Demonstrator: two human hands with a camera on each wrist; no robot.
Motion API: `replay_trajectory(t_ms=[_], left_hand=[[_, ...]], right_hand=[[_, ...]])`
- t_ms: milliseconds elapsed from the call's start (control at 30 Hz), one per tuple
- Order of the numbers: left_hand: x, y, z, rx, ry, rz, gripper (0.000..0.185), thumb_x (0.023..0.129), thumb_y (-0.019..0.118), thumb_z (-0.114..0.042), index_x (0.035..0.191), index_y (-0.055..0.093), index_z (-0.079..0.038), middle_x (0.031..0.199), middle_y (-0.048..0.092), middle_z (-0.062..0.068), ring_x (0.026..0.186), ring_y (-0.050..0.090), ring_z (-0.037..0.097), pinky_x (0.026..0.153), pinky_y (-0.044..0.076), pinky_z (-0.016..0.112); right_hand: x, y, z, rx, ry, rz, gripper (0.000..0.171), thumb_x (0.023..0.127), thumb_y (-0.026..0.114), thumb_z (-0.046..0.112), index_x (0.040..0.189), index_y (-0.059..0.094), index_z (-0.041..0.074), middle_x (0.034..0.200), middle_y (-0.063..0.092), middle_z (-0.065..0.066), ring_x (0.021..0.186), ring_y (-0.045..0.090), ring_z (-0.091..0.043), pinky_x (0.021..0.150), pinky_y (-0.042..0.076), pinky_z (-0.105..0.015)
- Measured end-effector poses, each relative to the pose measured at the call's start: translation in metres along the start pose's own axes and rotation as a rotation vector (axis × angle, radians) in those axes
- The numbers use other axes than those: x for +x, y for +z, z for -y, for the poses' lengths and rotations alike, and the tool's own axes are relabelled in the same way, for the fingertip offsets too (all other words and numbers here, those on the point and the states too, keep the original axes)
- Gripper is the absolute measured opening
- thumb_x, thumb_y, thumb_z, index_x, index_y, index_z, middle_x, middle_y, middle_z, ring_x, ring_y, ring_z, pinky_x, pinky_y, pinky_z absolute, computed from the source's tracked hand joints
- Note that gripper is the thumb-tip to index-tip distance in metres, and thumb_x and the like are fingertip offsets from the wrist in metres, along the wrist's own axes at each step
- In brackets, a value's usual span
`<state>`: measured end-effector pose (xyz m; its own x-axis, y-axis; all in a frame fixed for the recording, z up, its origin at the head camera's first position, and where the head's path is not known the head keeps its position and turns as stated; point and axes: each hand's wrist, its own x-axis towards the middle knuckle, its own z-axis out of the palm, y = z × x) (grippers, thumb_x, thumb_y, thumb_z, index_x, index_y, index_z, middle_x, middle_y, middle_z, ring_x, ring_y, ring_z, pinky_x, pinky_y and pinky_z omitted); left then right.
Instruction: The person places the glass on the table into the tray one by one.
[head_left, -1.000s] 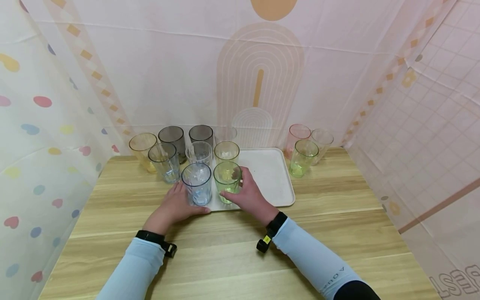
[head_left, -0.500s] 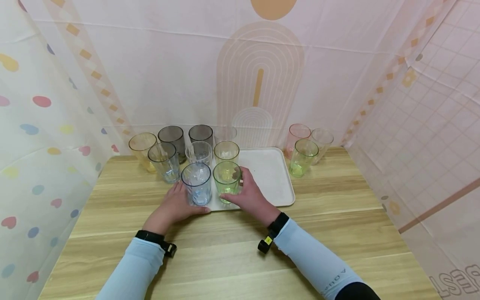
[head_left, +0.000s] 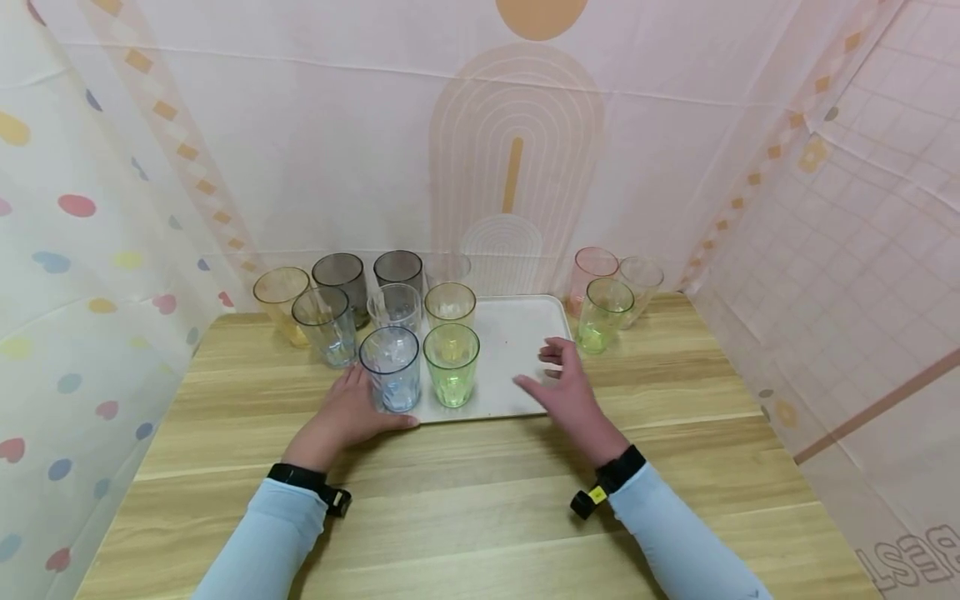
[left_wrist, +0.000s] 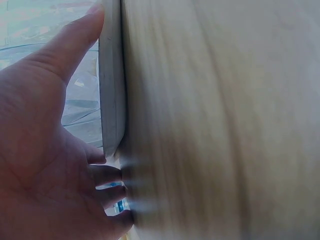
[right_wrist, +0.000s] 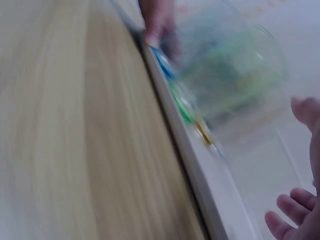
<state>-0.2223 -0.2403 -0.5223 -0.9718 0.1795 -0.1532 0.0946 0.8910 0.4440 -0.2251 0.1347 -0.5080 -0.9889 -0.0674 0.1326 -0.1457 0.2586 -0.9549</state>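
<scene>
In the head view, my left hand (head_left: 351, 417) rests at the front left corner of a white tray (head_left: 517, 333), its thumb along the front edge. The left wrist view shows that thumb (left_wrist: 75, 42) against the tray's edge (left_wrist: 112, 90), the other fingers extended past the corner. Right beside this hand stands a blue glass tumbler (head_left: 393, 375), upright on the tray. A green tumbler (head_left: 452, 371) is to its right. My right hand (head_left: 573, 392) hovers over the tray's front right part, thumb and fingers spread apart, holding nothing. A clear tumbler (head_left: 395, 310) and a yellow-rimmed one (head_left: 450, 304) stand behind.
Left of the tray on the wooden table (head_left: 480, 517) are an amber tumbler (head_left: 283, 304), a bluish one (head_left: 326, 329) and a dark grey one (head_left: 341, 279). To its right stand pink (head_left: 592, 275), clear (head_left: 645, 279) and green (head_left: 603, 317) tumblers. A patterned curtain (head_left: 337, 150) hangs behind.
My right hand has let go of the front green tumbler and moved right, its fingers now spread. That tumbler stays upright on the tray. The left hand has kept its place.
</scene>
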Motion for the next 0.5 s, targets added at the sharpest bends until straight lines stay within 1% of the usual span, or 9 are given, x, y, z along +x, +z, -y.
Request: replay_trajectory(t_ms=[33, 167, 267, 333, 400, 500], left_hand=[[0.000, 0.000, 0.000, 0.001, 0.001, 0.000, 0.156, 0.078, 0.083, -0.084, 0.166, 0.010, 0.022, 0.173, 0.011, 0.045, 0.162, 0.011, 0.061, 0.134, 0.013, 0.069], [0.000, 0.001, 0.001, -0.002, 0.003, -0.002, 0.155, 0.078, 0.084, -0.083, 0.166, 0.009, 0.021, 0.173, 0.010, 0.045, 0.162, 0.011, 0.061, 0.134, 0.013, 0.069], [0.000, 0.001, 0.001, -0.001, 0.004, -0.004, 0.154, 0.078, 0.084, -0.082, 0.166, 0.009, 0.021, 0.173, 0.011, 0.045, 0.162, 0.011, 0.061, 0.134, 0.012, 0.069], [0.000, 0.001, 0.001, 0.006, 0.006, -0.003, 0.154, 0.079, 0.083, -0.083, 0.166, 0.010, 0.021, 0.173, 0.011, 0.045, 0.162, 0.011, 0.062, 0.134, 0.013, 0.070], [0.000, 0.000, 0.000, 0.008, 0.006, -0.001, 0.154, 0.079, 0.083, -0.083, 0.165, 0.010, 0.022, 0.173, 0.011, 0.046, 0.162, 0.011, 0.062, 0.134, 0.013, 0.070], [-0.002, -0.001, -0.001, 0.007, 0.006, 0.003, 0.153, 0.079, 0.084, -0.081, 0.165, 0.011, 0.023, 0.172, 0.011, 0.046, 0.162, 0.011, 0.062, 0.133, 0.012, 0.070]], right_hand=[[0.001, -0.008, -0.002, 0.013, 0.000, -0.047, 0.079, 0.097, 0.089, 0.018, 0.154, 0.039, 0.001, 0.146, 0.051, -0.023, 0.139, 0.052, -0.046, 0.119, 0.048, -0.056], [0.009, -0.037, -0.009, 0.045, -0.030, -0.262, 0.073, 0.096, 0.089, 0.012, 0.147, 0.040, -0.006, 0.141, 0.050, -0.028, 0.133, 0.053, -0.044, 0.113, 0.048, -0.054], [0.017, -0.054, -0.016, 0.023, -0.066, -0.391, 0.074, 0.095, 0.090, 0.011, 0.145, 0.039, -0.009, 0.139, 0.048, -0.029, 0.130, 0.052, -0.040, 0.108, 0.047, -0.050], [0.022, -0.063, -0.020, 0.002, -0.081, -0.445, 0.076, 0.095, 0.090, 0.012, 0.145, 0.038, -0.010, 0.139, 0.046, -0.029, 0.129, 0.050, -0.039, 0.106, 0.046, -0.049], [0.029, -0.068, -0.026, -0.026, -0.085, -0.478, 0.078, 0.094, 0.091, 0.015, 0.146, 0.038, -0.009, 0.140, 0.046, -0.028, 0.130, 0.048, -0.037, 0.106, 0.045, -0.048], [0.039, -0.074, -0.033, -0.042, -0.053, -0.473, 0.084, 0.094, 0.091, 0.021, 0.152, 0.036, -0.004, 0.146, 0.045, -0.024, 0.137, 0.046, -0.034, 0.113, 0.042, -0.049]])
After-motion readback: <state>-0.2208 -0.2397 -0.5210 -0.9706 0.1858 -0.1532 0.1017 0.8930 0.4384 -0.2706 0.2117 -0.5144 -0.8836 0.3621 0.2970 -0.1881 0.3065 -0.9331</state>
